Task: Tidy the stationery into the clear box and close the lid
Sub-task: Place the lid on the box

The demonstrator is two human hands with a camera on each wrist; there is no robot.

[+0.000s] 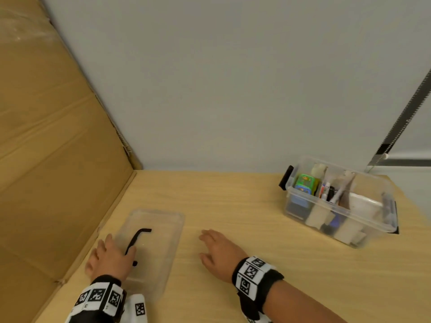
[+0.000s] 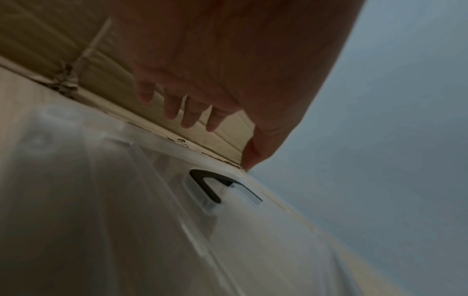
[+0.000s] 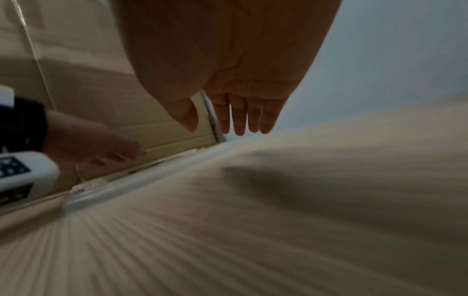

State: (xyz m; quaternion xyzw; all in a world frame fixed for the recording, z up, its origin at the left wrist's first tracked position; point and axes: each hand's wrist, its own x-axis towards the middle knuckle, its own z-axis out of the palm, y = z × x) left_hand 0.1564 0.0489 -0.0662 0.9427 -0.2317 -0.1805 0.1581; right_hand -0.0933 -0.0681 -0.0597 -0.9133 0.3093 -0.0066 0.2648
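Note:
The clear box [image 1: 382,221] stands open at the back right of the table, full of stationery such as pens [image 1: 327,190] and a green item [image 1: 304,183]. Its clear lid [image 1: 163,259] with a black handle [image 1: 137,238] lies flat at the front left. My left hand [image 1: 108,257] hovers over the lid's left part with straight fingers [image 2: 190,114]; the handle [image 2: 210,186] shows below them. My right hand [image 1: 217,250] is spread flat just right of the lid, fingers [image 3: 243,118] straight above the wood, holding nothing.
A tall cardboard sheet [image 1: 46,148] walls off the table's left side, right beside the lid. A grey wall [image 1: 233,78] stands behind. The wooden table [image 1: 233,206] stretches between lid and box; its right edge lies just past the box.

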